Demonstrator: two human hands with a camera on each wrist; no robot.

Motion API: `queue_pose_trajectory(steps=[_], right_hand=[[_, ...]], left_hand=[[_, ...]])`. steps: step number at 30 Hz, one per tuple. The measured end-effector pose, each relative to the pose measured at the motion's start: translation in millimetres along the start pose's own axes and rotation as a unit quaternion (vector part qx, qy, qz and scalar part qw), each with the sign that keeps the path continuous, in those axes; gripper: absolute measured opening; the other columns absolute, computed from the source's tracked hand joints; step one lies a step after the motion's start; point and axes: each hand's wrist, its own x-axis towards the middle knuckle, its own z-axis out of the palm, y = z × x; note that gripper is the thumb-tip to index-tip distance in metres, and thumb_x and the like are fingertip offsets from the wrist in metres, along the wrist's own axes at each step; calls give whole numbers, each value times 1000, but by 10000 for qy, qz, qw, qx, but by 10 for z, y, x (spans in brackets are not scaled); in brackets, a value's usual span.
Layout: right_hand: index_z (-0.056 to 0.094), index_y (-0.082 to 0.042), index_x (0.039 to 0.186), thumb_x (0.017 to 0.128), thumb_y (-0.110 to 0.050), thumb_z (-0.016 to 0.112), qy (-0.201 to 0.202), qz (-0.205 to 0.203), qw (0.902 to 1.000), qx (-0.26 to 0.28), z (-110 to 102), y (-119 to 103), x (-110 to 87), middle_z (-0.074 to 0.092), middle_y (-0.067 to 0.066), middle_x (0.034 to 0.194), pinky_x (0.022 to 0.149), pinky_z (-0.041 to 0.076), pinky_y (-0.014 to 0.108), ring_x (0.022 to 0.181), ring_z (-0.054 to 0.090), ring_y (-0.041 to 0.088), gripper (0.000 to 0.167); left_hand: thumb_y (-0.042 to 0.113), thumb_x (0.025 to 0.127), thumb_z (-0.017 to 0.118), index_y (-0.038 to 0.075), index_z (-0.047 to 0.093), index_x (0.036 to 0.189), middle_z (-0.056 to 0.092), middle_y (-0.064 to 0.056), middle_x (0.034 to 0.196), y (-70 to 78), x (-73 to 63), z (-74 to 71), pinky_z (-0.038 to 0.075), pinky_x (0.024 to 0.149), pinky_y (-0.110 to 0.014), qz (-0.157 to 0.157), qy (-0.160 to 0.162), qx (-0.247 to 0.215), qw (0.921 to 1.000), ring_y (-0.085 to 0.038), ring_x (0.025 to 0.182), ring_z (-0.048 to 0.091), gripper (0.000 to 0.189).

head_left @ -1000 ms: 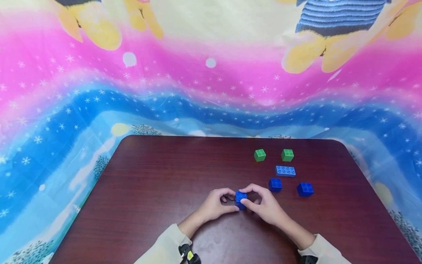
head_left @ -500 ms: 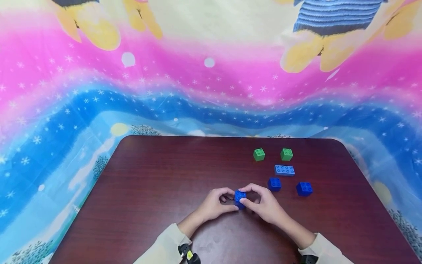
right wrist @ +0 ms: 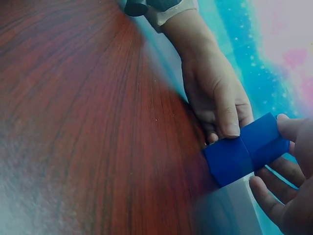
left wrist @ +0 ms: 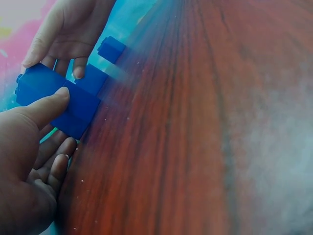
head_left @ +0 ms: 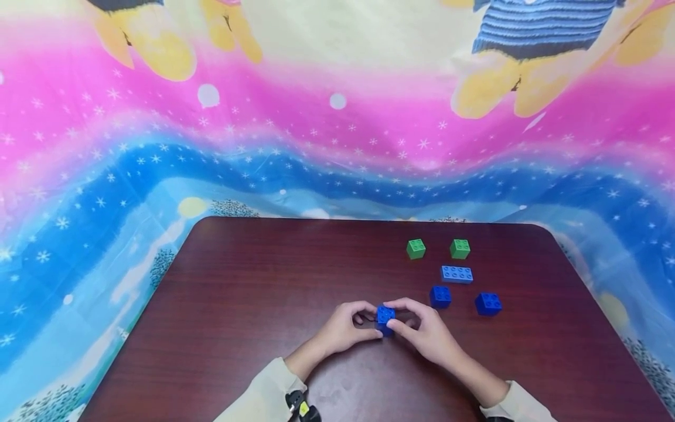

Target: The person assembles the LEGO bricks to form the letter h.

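Observation:
Two dark blue toy building bricks stand stacked in front of me, the upper brick (head_left: 385, 313) lined up on the lower brick (right wrist: 229, 161). My left hand (head_left: 343, 325) pinches the stack from the left, its thumb near the seam in both wrist views. From the right, my right hand (head_left: 429, 331) holds the upper brick between thumb and forefinger, fingertips close to its studded top. The lower brick is partly hidden by fingers in the head view.
Right of the hands lie two more dark blue bricks, one near (head_left: 440, 296) and one farther right (head_left: 488, 304). Behind them are a long lighter blue brick (head_left: 456, 274) and two green bricks, left (head_left: 416, 249) and right (head_left: 460, 249). A patterned cloth (head_left: 337, 152) hangs beyond the brown table (head_left: 274, 264).
My right hand and forearm have shifted slightly to the right, with the fingertips still at the upper brick. The left hand and the stack look unchanged.

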Motion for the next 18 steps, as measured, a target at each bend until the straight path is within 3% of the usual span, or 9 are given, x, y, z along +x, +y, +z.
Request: queue_pose_trajectory(steps=[5, 11, 18], right_hand=[[67, -17, 129, 95, -24, 74, -138, 119, 9994, -298, -38, -40, -15, 70, 5, 119, 69, 60, 30, 78, 70, 21, 35], [63, -10, 136, 94, -26, 76, -55, -128, 9970, -764, -133, -50, -64, 67, 6, 130, 75, 60, 29, 93, 70, 13, 47], [67, -19, 130, 92, -21, 78, 228, -335, 9880, -1493, -345, -67, -105, 70, 3, 124, 73, 58, 29, 85, 65, 8, 39]], left_hand=[[17, 83, 86, 8, 72, 113, 75, -1, 101, 10, -2, -8, 54, 78, -23, 62, -14, 105, 9999, -14, 92, 70, 34], [16, 83, 86, 6, 71, 113, 74, -2, 101, 28, 9, -16, 54, 78, -24, -23, -93, 146, 9998, -16, 92, 69, 34], [15, 83, 86, 7, 71, 112, 74, -2, 102, 50, 22, -31, 54, 79, -24, -170, -172, 159, 9996, -12, 93, 68, 35]])
